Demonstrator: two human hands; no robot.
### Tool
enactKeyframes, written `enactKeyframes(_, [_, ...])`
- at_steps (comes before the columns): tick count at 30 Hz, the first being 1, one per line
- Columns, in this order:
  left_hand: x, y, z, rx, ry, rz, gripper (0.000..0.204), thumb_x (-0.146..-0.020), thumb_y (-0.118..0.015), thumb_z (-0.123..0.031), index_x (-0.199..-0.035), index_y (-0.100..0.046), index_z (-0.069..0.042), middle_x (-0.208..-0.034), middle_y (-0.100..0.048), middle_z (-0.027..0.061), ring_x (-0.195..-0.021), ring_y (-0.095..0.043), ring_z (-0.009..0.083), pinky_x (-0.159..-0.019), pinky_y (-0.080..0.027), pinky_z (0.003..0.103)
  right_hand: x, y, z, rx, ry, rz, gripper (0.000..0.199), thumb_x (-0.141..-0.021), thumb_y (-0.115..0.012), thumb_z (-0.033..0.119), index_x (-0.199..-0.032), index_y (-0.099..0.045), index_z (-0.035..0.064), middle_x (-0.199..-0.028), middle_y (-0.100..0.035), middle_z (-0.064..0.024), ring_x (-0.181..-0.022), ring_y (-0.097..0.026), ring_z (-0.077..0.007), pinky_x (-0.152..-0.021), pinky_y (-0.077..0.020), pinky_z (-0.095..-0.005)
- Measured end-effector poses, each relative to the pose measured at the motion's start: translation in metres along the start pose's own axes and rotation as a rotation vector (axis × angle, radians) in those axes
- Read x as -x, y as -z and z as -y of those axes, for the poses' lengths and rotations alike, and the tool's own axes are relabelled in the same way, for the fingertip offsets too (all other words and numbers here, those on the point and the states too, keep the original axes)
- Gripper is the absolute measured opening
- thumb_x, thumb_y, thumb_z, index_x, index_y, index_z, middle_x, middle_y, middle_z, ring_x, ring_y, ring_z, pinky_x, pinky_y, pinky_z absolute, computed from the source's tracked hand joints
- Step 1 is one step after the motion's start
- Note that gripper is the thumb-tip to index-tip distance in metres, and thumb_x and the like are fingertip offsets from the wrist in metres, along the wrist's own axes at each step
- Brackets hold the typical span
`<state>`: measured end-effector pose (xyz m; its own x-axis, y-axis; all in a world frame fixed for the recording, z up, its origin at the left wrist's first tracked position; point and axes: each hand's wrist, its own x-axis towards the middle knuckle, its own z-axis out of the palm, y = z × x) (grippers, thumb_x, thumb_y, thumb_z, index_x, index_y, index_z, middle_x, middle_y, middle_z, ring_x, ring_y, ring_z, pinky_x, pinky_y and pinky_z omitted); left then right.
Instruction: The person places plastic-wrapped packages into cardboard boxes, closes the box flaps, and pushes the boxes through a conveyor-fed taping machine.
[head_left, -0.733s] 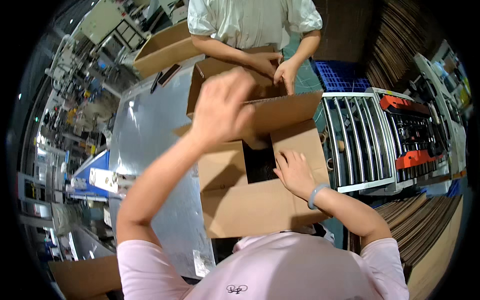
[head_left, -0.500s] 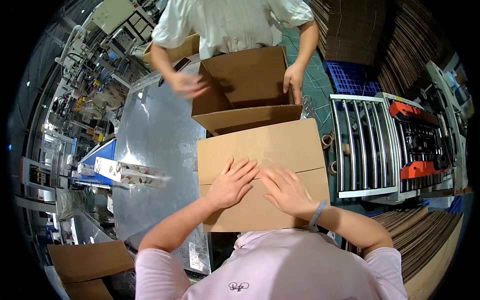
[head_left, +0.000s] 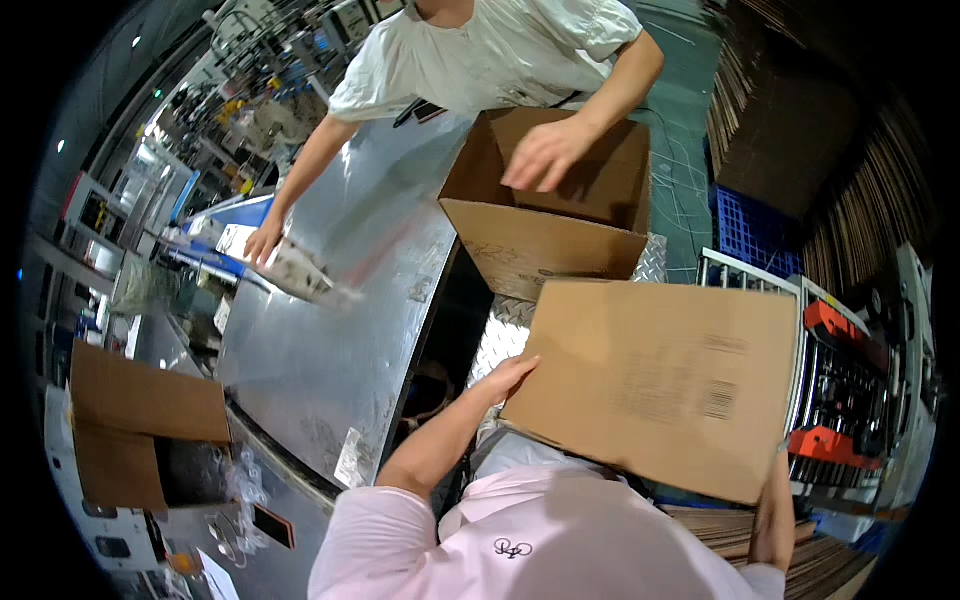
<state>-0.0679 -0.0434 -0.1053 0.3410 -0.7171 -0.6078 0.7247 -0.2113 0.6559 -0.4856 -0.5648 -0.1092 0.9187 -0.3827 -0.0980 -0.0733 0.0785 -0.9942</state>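
A closed cardboard box point(head_left: 660, 385) is tilted in front of me, one side with dark printing facing up. My left hand point(head_left: 512, 380) is closed on its left edge, the thumb over the near corner. My right hand point(head_left: 779, 485) is at the box's right edge; its fingers are hidden behind the cardboard. Just beyond stands an open cardboard box point(head_left: 560, 245) with its flaps up. A co-worker's hand point(head_left: 550, 152) hangs blurred over that opening. The co-worker's other hand point(head_left: 264, 242) rests on a white patterned package point(head_left: 290, 268).
A metal table point(head_left: 330, 370) lies to the left. A roller conveyor point(head_left: 800, 390) with orange-red parts runs at the right, near a blue pallet point(head_left: 752, 232) and stacks of flat cardboard point(head_left: 790, 120). Another open carton point(head_left: 150, 410) and a phone point(head_left: 273, 526) lie at the lower left.
My hands have gone from flat on the box's top to its two sides. The box has shifted right and turned, exposing a printed face. The co-worker's hand has reached the patterned package.
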Motion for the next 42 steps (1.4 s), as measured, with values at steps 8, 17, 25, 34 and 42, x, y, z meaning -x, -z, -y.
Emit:
enactKeyframes(8, [0.185, -0.175, -0.164, -0.669, -0.500, 0.246, 0.062, -0.091, -0.047, -0.013, -0.139, -0.012, 0.002, -0.131, -0.041, 0.0207, -0.115, -0.048, 0.0240, -0.096, -0.039, 0.035, -0.035, -0.169, -0.008, -0.251, -0.701, -0.110, 0.054, -0.093, -0.045, 0.044, -0.133, -0.040, 0.0072, -0.131, -0.047, -0.0128, -0.116, -0.048, -0.0281, -0.093, -0.0437, -0.0459])
enactKeyframes(17, [0.133, -0.158, -0.087, -1.048, -0.268, 0.133, 0.059, -0.093, -0.044, -0.034, -0.133, -0.024, 0.005, -0.098, -0.056, 0.0365, -0.091, -0.055, 0.0493, -0.082, -0.043, 0.050, -0.131, -0.444, 0.160, 0.090, -0.059, 0.157, 0.060, -0.092, -0.054, 0.028, -0.140, -0.027, 0.0021, -0.134, -0.042, -0.0111, -0.117, -0.042, -0.0202, -0.100, -0.0328, -0.0310])
enactKeyframes(25, [0.225, 0.051, -0.093, -1.602, -0.534, -1.183, 0.059, -0.082, -0.058, -0.023, -0.137, -0.036, -0.023, -0.134, -0.034, 0.0288, -0.125, -0.034, 0.0428, -0.100, -0.026, 0.059, -0.129, -0.409, 0.108, 0.528, -0.118, -0.073, 0.068, -0.085, -0.060, 0.008, -0.139, -0.022, -0.0060, -0.138, -0.036, -0.0212, -0.124, -0.038, -0.0272, -0.103, -0.0327, -0.0347])
enactKeyframes(34, [0.209, 0.074, -0.057, -1.084, -0.468, -0.739, 0.059, -0.082, -0.055, -0.015, -0.137, -0.034, -0.012, -0.101, -0.051, 0.0215, -0.090, -0.056, 0.0362, -0.074, -0.048, 0.043, -0.188, -0.381, 0.070, 0.987, 0.485, -0.037, 0.080, -0.086, -0.059, 0.026, -0.146, -0.010, 0.0094, -0.146, -0.024, -0.0191, -0.131, -0.032, -0.0340, -0.105, -0.0267, -0.0463])
enactKeyframes(42, [0.281, 0.109, -0.060, -0.837, -0.710, -1.018, 0.073, -0.089, -0.051, -0.031, -0.146, -0.006, -0.026, -0.144, -0.021, 0.0242, -0.095, -0.058, 0.0412, -0.085, -0.046, 0.046, -0.316, -0.616, 0.211, 1.073, 0.765, 0.531, 0.068, -0.089, -0.045, 0.037, -0.146, -0.013, 0.0165, -0.149, -0.020, -0.0117, -0.135, -0.023, -0.0302, -0.106, -0.0158, -0.0513])
